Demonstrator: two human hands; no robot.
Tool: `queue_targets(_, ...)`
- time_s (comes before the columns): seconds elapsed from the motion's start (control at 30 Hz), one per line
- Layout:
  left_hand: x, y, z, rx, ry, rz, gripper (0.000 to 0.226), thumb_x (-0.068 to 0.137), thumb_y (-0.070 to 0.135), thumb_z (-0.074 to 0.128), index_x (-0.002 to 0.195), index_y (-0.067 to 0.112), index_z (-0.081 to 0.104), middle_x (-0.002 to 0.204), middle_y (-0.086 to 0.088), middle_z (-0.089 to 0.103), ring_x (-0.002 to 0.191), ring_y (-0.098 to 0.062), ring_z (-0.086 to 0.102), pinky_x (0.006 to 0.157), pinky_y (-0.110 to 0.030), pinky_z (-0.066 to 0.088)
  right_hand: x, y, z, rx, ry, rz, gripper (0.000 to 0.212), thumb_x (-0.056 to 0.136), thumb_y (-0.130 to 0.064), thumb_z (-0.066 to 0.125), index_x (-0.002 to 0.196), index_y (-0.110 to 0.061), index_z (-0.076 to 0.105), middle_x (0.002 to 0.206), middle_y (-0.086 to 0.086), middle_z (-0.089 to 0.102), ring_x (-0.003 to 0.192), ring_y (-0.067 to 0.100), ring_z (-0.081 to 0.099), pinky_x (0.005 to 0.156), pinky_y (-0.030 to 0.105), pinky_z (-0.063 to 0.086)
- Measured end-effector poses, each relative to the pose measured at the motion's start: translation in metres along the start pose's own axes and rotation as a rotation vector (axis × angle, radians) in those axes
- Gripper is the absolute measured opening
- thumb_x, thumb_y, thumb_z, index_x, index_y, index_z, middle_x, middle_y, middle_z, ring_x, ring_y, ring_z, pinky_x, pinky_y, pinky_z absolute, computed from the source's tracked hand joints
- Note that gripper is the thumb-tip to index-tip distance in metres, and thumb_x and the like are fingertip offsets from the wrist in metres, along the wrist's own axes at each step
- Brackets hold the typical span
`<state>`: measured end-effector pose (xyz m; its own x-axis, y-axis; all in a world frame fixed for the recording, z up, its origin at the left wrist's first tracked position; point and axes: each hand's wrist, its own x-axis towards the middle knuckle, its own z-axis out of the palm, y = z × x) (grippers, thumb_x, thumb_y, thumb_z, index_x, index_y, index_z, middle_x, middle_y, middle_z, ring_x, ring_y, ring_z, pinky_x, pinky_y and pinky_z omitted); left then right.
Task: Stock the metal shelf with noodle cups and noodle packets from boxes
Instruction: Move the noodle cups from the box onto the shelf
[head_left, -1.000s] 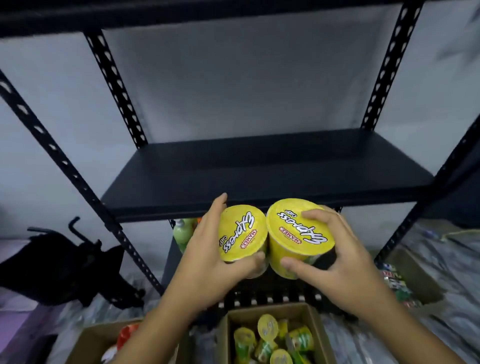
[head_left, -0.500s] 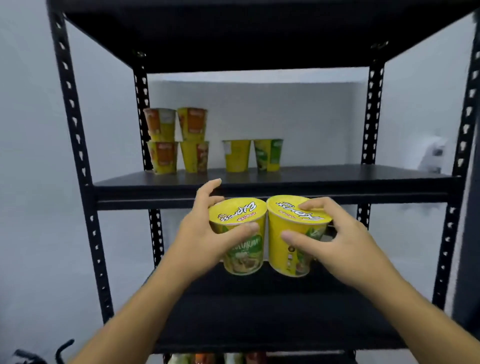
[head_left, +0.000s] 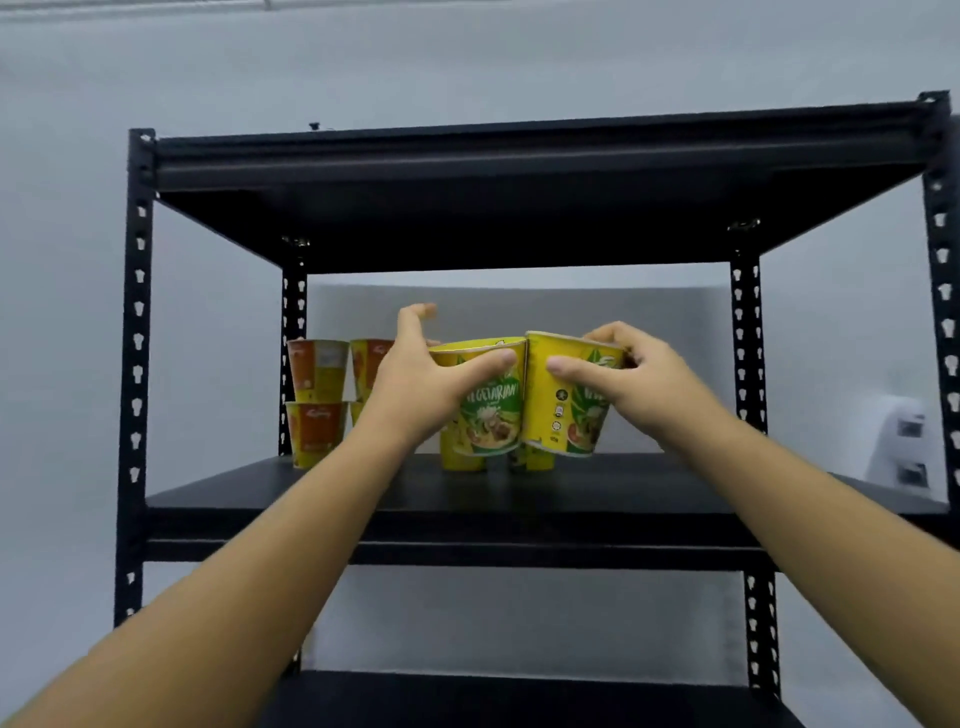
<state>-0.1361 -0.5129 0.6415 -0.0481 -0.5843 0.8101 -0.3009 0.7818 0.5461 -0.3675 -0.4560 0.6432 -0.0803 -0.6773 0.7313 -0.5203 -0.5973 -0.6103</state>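
Note:
Each of my hands grips one yellow noodle cup by its rim, side by side above the upper shelf board (head_left: 649, 483) of the black metal shelf. My left hand (head_left: 421, 379) holds the left cup (head_left: 488, 415), marked "vegetarian". My right hand (head_left: 639, 374) holds the right cup (head_left: 571, 410). Both cups hang just over two more yellow cups (head_left: 457, 460) that stand on the board and are mostly hidden behind them. Orange and yellow cups (head_left: 317, 400) stand stacked two high at the back left.
The top board (head_left: 519, 208) hangs close above the cups. Perforated black posts (head_left: 137, 364) frame the shelf. The board's right half is bare. A white device (head_left: 904, 441) sits on the wall to the right. A lower board (head_left: 519, 696) shows at the bottom.
Both hands have lifted their cups from below the shelf board up over it and forward. The view has tilted up; the boxes on the floor are out of sight.

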Motion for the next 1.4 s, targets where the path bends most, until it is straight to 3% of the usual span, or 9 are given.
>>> queue_targets(0.2,0.078,-0.016,0.015,0.086,0.042,-0.095,0.097,0.071,0.064,0.085,0.146,0.034,0.032,0.136,-0.003,0.051,0.123,-0.026,0.056,0.095,-0.041,0.056,0.084,0.016,0.009,-0.002,-0.029,0.012,0.047,0.077,-0.053,0.082,0.11,-0.025,0.063,0.102,-0.004,0.071,0.094,0.013,0.068,0.073,0.032,0.054)
queue_targets(0.33,0.119,-0.038,0.026,0.1,0.064,-0.096,0.077,0.077,0.053,0.086,0.133,0.025,0.041,0.117,0.004,0.058,0.106,-0.014,0.058,0.072,-0.024,0.052,0.127,0.036,0.023,-0.01,-0.044,-0.033,0.041,0.08,-0.052,0.081,0.103,-0.023,0.064,0.095,-0.005,0.072,0.088,0.011,0.07,0.067,0.028,0.053)
queue_targets(0.43,0.151,-0.062,0.038,0.148,0.096,-0.173,0.053,0.087,0.036,0.082,0.124,0.016,0.05,0.112,-0.004,0.066,0.107,-0.022,0.066,0.085,-0.044,0.061,0.157,0.054,0.035,-0.03,-0.011,0.006,0.024,0.085,-0.039,0.08,0.094,-0.023,0.065,0.095,-0.001,0.071,0.09,0.016,0.068,0.07,0.033,0.054)
queue_targets(0.53,0.169,-0.076,0.045,0.167,0.081,-0.222,0.075,0.087,0.036,0.083,0.144,0.022,0.037,0.133,-0.008,0.054,0.121,-0.027,0.055,0.094,-0.039,0.052,0.181,0.069,0.047,-0.108,0.011,0.023,0.018,0.087,-0.031,0.077,0.099,-0.024,0.065,0.105,0.004,0.066,0.089,0.019,0.063,0.075,0.035,0.055)
queue_targets(0.7,0.174,-0.095,0.055,0.278,0.049,-0.243,0.092,0.082,0.047,0.084,0.15,0.019,0.03,0.148,-0.016,0.047,0.131,-0.04,0.051,0.09,-0.039,0.05,0.202,0.096,0.06,-0.22,-0.077,-0.003,0.044,0.083,-0.052,0.077,0.112,-0.022,0.062,0.11,0.002,0.064,0.103,0.025,0.062,0.084,0.036,0.053)
queue_targets(0.93,0.177,-0.114,0.063,0.299,0.06,-0.266,0.094,0.081,0.052,0.083,0.151,0.019,0.031,0.149,-0.016,0.05,0.129,-0.04,0.055,0.096,-0.047,0.056,0.209,0.117,0.062,-0.145,-0.104,0.022,0.041,0.085,-0.051,0.076,0.107,-0.02,0.063,0.103,0.002,0.067,0.085,0.015,0.064,0.056,0.023,0.045)
queue_targets(1.1,0.177,-0.117,0.065,0.331,0.052,-0.261,0.095,0.082,0.055,0.08,0.154,0.019,0.029,0.152,-0.016,0.047,0.133,-0.039,0.051,0.096,-0.043,0.052,0.21,0.123,0.066,-0.109,-0.111,0.029,0.042,0.083,-0.054,0.077,0.109,-0.024,0.062,0.103,-0.002,0.067,0.087,0.014,0.065,0.06,0.025,0.048)
queue_targets(1.27,0.174,-0.121,0.06,0.312,0.019,-0.272,0.098,0.085,0.056,0.077,0.159,0.019,0.025,0.156,-0.016,0.042,0.138,-0.04,0.046,0.103,-0.047,0.05,0.204,0.12,0.061,-0.094,-0.124,0.056,0.044,0.084,-0.053,0.076,0.112,-0.024,0.06,0.104,-0.005,0.065,0.082,0.007,0.063,0.05,0.016,0.043)
queue_targets(1.4,0.169,-0.12,0.059,0.307,0.002,-0.292,0.102,0.087,0.058,0.073,0.162,0.017,0.018,0.162,-0.016,0.035,0.144,-0.04,0.04,0.107,-0.048,0.046,0.201,0.12,0.061,-0.092,-0.134,0.082,0.052,0.083,-0.055,0.075,0.123,-0.028,0.055,0.117,0.001,0.064,0.092,0.016,0.065,0.062,0.026,0.051)
